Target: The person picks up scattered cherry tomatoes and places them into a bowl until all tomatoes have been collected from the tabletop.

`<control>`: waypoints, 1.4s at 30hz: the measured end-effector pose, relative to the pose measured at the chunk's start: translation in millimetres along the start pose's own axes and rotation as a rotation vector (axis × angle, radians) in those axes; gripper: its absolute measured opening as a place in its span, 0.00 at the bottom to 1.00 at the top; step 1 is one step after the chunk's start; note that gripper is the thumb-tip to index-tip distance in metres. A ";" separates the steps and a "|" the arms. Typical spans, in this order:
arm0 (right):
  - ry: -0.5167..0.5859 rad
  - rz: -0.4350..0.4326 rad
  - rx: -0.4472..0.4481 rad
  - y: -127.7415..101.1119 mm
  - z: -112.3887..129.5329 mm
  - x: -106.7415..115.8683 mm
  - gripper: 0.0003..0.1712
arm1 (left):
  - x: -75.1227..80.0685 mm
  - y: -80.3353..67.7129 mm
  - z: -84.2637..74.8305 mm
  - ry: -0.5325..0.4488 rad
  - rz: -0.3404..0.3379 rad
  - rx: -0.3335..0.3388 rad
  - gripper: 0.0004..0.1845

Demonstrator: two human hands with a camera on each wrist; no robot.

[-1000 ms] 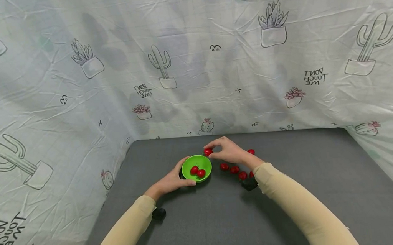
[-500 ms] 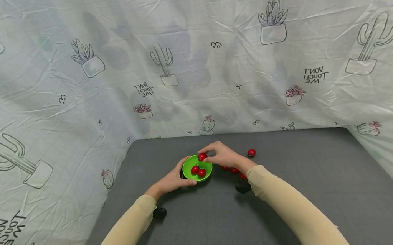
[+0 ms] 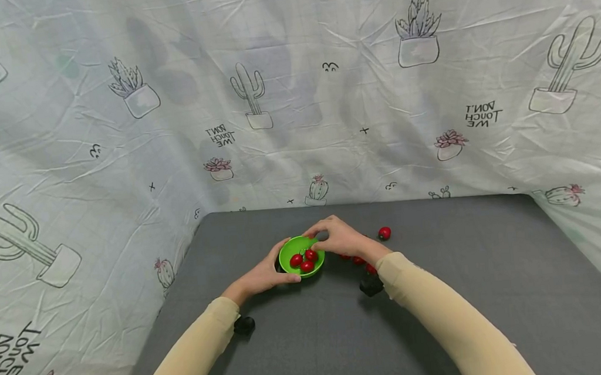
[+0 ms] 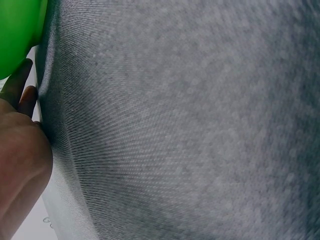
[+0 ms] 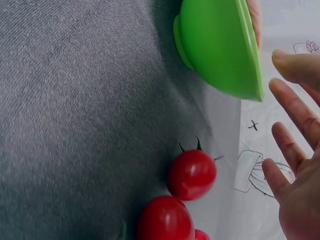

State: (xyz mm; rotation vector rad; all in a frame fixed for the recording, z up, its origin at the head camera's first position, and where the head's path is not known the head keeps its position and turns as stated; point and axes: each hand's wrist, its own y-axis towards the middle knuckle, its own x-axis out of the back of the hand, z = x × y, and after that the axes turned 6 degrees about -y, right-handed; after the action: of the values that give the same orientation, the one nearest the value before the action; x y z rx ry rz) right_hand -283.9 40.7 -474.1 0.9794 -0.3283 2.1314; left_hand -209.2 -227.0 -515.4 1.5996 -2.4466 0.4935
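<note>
A green bowl (image 3: 288,252) stands on the grey table with three cherry tomatoes (image 3: 307,266) inside. My left hand (image 3: 260,278) grips the bowl's left side, thumb in front and fingers behind. In the left wrist view, fingers of that hand reach the underside of the green bowl (image 4: 17,35). Over the bowl's right rim is my right hand (image 3: 340,237), with nothing in it. In the right wrist view, the right hand (image 5: 304,192) has its fingers spread, just off the rim of the bowl (image 5: 217,47).
Several tomatoes (image 3: 358,260) lie right of the bowl, partly hidden under my right forearm. Another tomato (image 3: 385,233) sits farther right, by itself. Tomatoes (image 5: 191,175) below the bowl show in the right wrist view. A printed cloth (image 3: 294,105) hangs behind the grey table (image 3: 312,339).
My right hand has brought a tomato leftward over the bowl and let it go. Three tomatoes now sit inside instead of two. The left hand keeps its grip on the bowl.
</note>
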 end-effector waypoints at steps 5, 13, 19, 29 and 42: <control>0.012 -0.017 -0.019 -3.0 -1.4 10.2 0.21 | 4.3 5.0 -0.4 0.032 -0.004 0.015 0.55; 0.002 -0.062 -0.048 -23.4 -5.3 33.5 0.19 | 10.4 11.1 -2.1 0.044 0.006 0.010 0.57; 0.014 -0.085 -0.074 -49.7 -16.7 54.6 0.18 | 10.6 10.4 -2.2 0.054 0.010 0.009 0.57; -0.015 -0.141 -0.084 -88.8 -35.3 82.2 0.19 | 12.2 11.4 2.2 0.041 0.012 -0.005 0.56; -0.077 -0.177 -0.156 -113.5 -60.4 92.0 0.21 | 11.6 11.9 4.5 0.051 0.011 -0.012 0.56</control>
State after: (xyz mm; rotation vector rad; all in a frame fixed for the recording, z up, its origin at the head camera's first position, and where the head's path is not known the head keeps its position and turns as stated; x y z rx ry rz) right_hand -272.9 197.3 -455.6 0.9646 -0.4236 1.8827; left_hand -224.6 -234.2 -518.0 1.5500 -2.4178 0.5147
